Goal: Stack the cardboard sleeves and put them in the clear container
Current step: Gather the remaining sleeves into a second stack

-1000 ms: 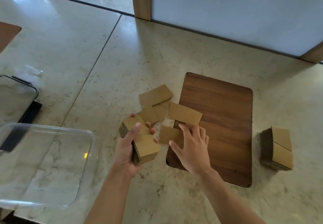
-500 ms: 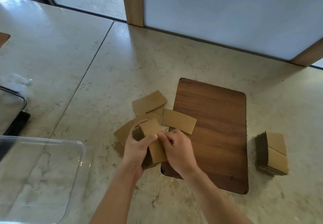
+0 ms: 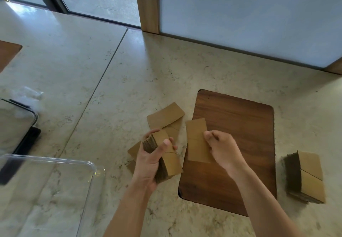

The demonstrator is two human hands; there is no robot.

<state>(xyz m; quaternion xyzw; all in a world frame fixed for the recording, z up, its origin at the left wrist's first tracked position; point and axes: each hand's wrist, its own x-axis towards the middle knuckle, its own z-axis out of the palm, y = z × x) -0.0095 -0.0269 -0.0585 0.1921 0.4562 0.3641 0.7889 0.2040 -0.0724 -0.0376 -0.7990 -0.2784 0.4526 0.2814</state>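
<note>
Gathering is where we are judging the task to be, somewhere in its middle. We are gripping a thick stack of cardboard sleeves (image 3: 162, 161) in our left hand (image 3: 149, 164), thumb curled across its top face and fingers wrapped round the far end, and we are holding it above the worktop (image 3: 92, 81) just left of the wooden board (image 3: 240, 144). Our right hand (image 3: 222, 149) is pinching a single sleeve (image 3: 197, 140) between thumb and curled fingers, lifted over the board's left edge and close beside the stack, so we are reading the next step as adding it to the pile.

A few loose sleeves (image 3: 165, 115) are lying overlapped on the worktop just beyond our left hand, and one more is peeking out beneath the stack on its left; these are awaiting collection. A second stack (image 3: 307, 175) is sitting on the worktop to the right of the board, squared up but not yet put away.

The clear container (image 3: 87, 164) is standing at the near left, and nothing brown is showing inside it, so we are judging that no sleeves are in it yet. What we are seeing as left: picking up the loose pieces, then moving both stacks across.

As for writing, we are finding none to read. The sleeves are showing plain brown faces, the board is bare wood grain, and the dark object at the far left edge is too blurred to make out.
</note>
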